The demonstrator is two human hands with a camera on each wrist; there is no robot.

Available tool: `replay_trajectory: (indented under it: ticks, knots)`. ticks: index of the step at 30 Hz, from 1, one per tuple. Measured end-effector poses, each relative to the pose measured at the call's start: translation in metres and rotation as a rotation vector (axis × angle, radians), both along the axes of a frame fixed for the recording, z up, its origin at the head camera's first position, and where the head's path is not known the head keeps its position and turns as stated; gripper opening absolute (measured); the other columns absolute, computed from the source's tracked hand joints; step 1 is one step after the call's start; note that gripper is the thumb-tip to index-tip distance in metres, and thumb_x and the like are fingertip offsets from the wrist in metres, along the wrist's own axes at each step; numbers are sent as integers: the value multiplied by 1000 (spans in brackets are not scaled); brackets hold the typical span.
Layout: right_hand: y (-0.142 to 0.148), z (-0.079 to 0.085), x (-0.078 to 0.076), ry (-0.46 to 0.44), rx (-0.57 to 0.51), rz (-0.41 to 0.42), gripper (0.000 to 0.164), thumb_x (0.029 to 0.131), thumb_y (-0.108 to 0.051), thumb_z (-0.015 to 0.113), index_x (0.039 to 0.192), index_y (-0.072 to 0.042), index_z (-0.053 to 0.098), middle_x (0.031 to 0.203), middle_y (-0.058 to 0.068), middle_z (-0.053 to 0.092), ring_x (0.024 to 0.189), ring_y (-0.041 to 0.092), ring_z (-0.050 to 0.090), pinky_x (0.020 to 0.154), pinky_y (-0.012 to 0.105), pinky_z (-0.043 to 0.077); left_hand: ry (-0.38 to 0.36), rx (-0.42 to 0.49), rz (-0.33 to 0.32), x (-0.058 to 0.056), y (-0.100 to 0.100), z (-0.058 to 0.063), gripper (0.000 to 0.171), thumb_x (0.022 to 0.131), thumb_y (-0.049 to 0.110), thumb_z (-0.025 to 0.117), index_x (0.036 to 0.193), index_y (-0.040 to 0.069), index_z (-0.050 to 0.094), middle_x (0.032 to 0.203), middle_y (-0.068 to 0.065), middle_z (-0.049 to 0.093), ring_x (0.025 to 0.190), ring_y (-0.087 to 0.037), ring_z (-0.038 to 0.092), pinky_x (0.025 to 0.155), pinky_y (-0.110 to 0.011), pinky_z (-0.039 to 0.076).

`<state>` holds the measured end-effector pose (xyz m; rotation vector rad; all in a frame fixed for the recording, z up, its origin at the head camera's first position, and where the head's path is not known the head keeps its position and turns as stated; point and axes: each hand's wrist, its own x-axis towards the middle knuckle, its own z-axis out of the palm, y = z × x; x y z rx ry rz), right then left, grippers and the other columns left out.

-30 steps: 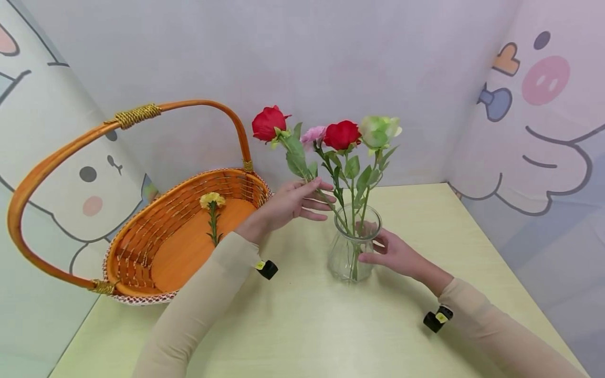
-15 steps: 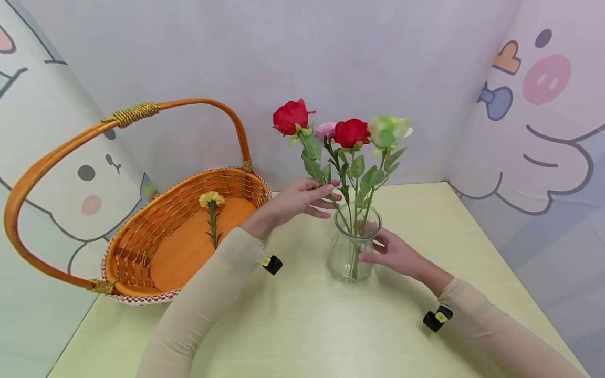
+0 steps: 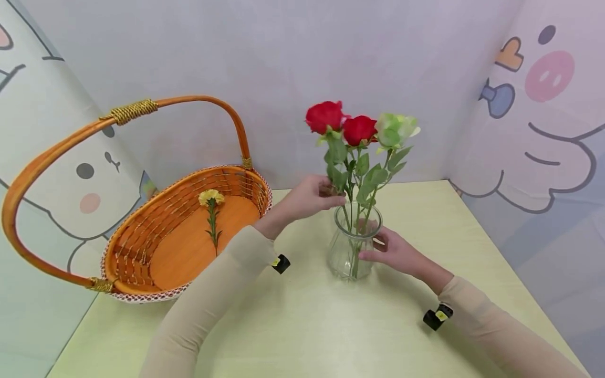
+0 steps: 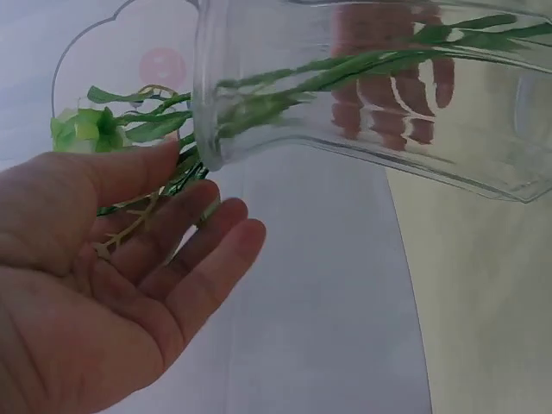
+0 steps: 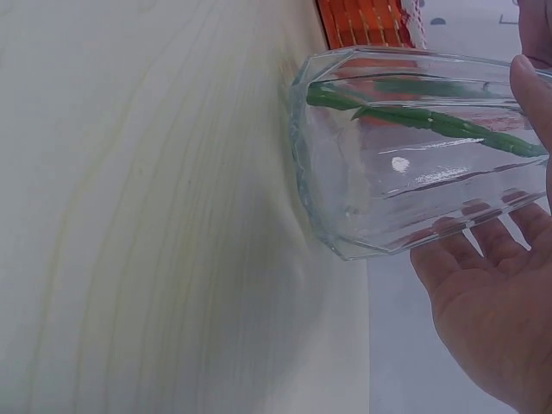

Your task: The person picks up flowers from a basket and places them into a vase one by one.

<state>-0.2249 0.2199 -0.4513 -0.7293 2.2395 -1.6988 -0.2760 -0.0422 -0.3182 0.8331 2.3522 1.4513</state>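
Note:
In the head view a clear glass vase (image 3: 336,258) stands upright on the table, several green stems inside. My right hand (image 3: 396,254) grips its right side; the right wrist view shows the thumb and fingers on opposite sides of the glass (image 5: 397,185). My left hand (image 3: 307,200) is beside the vase's rim, thumb and fingers bent around the leafy stem of the left red rose (image 3: 325,116). A second red rose (image 3: 359,130) and a pale green flower (image 3: 394,130) stand to its right. A pink bloom is almost hidden behind the roses.
An orange woven basket (image 3: 134,239) with a tall arched handle (image 3: 47,149) stands at the left, next to my left forearm. One yellow carnation (image 3: 211,197) lies in it. Cartoon-printed cloth walls (image 3: 293,58) enclose the table (image 3: 307,325) at the back and sides.
My left hand has moved right with the left red rose, swinging it from a leftward lean to nearly upright beside the other rose. The pink bloom is now mostly covered. My right hand stays put.

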Motion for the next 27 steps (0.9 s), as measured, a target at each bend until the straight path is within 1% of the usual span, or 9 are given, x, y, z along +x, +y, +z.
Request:
replay_trajectory:
  ticks: [3,6,9,13,16,19,21,24,27]
  knots:
    - [1,1,0,16,12,2,73,93,-15,77,154,-7,39,158,10,38,148,35,30,117,54,30,106,-89,-55,2,4,-2,27,97,17,71,119,0,70,100,-7,73,90,-17,68,75,-28,55]
    - [1,2,1,19,16,3,73,93,-15,77,155,-7,38,157,9,41,147,34,32,117,55,29,117,-107,-89,4,7,-4,29,98,15,70,123,0,69,105,-8,73,97,-16,69,81,-27,57]
    - [1,2,1,12,15,4,74,93,-16,77,155,-8,37,156,9,41,146,33,33,118,53,29,116,-137,-134,4,8,-6,35,99,14,69,131,1,64,118,-10,71,106,-17,68,87,-26,57]
    - [0,1,1,-5,6,1,74,93,-16,77,155,-9,38,157,7,40,146,32,33,118,52,29,68,-177,-175,6,7,-6,48,100,19,67,144,6,53,130,-11,64,112,-22,66,82,-29,60]
    - [0,1,0,-6,2,5,74,93,-16,77,155,-9,37,157,8,40,146,33,33,118,53,28,-19,-178,-172,7,5,-4,56,101,24,66,150,9,45,134,-11,59,115,-25,64,77,-32,62]
    - [0,1,1,-8,2,9,74,93,-16,77,155,-9,37,157,8,40,146,33,33,117,54,29,-109,-172,-166,6,0,-1,63,101,28,66,154,11,37,136,-11,56,117,-27,63,79,-37,62]
    - [0,1,1,-12,0,8,74,93,-16,76,155,-9,37,158,8,39,146,34,33,117,55,29,-156,-175,-165,5,-3,2,64,101,30,66,154,12,35,137,-11,56,116,-25,63,82,-41,62]
    - [0,2,1,-18,-2,7,75,93,-17,77,156,-10,36,158,8,39,147,34,32,117,54,28,-190,-197,-175,2,-11,7,64,101,33,66,154,15,35,136,-11,57,109,-24,67,84,-43,61]
    - [0,2,2,-21,-1,9,76,93,-17,77,157,-10,35,159,8,38,147,34,32,117,53,29,-205,-237,-191,-2,-23,14,66,100,33,67,154,14,35,135,-9,59,107,-23,68,83,-40,61]
